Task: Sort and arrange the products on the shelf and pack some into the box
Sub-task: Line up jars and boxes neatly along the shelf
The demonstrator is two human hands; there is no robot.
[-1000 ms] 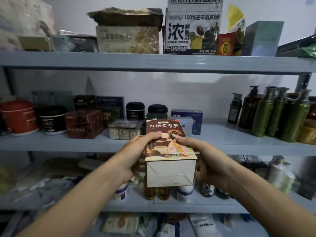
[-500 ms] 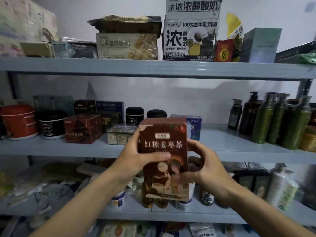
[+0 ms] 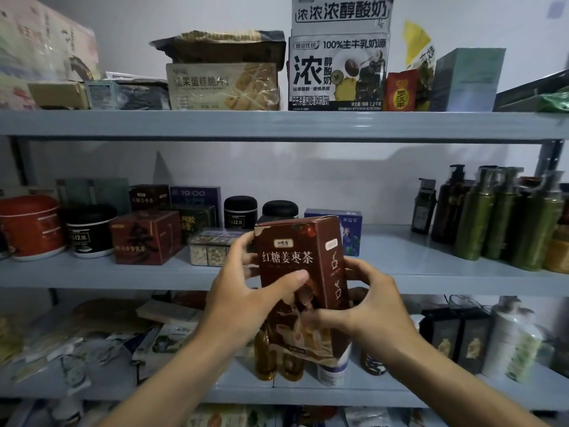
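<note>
I hold a tall brown tea box (image 3: pixel 292 251) with white Chinese lettering upright in front of the middle shelf (image 3: pixel 400 272). My left hand (image 3: pixel 243 300) grips its left side, thumb across the front face. My right hand (image 3: pixel 369 312) grips its lower right side, fingers curled round the lower front. The box's front face and narrow right side face me. The packing box is not in view.
Middle shelf holds a red tub (image 3: pixel 29 226), black jars (image 3: pixel 89 231), dark red boxes (image 3: pixel 144 237), a blue box (image 3: pixel 351 232) and green bottles (image 3: pixel 505 220) at right. The top shelf carries a yoghurt carton (image 3: pixel 338 72) and biscuit box (image 3: pixel 221 86). Lower shelf has small bottles (image 3: pixel 268 355) and sachets.
The tea box was tipped from lying flat, bottom toward me, to standing upright, then turned slightly so its right side shows. Both hands shifted their grip with it.
</note>
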